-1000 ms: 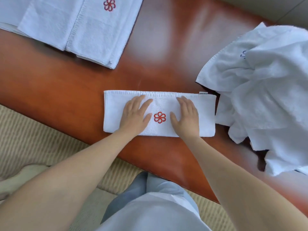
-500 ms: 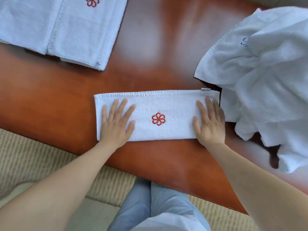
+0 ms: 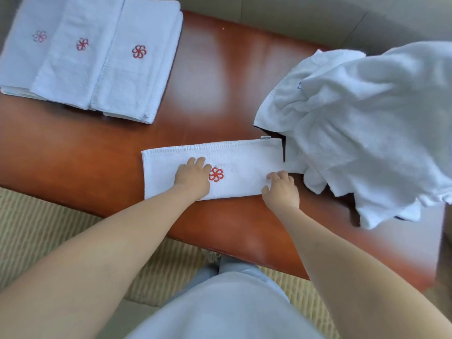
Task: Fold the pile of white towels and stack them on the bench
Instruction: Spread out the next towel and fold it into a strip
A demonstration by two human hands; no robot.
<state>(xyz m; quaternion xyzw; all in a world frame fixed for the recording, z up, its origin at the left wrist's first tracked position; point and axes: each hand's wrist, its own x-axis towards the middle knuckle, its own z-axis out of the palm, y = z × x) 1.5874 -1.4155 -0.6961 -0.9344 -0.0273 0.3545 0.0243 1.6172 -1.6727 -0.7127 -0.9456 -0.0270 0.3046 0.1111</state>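
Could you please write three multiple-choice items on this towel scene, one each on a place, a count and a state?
1. Where does the unfolded pile lie relative to the strip?
A. to its right
B. to its left
C. under it

2. How many red logos show on the stack?
A. one
B. three
C. five

3. What is the right hand doing?
A. hanging idle
B. lying flat on the bench
C. pinching the strip's right end

Answers:
1 A, the pile sits right of the strip.
2 B, three logos show on the stack.
3 C, its fingers curl on the strip's end.
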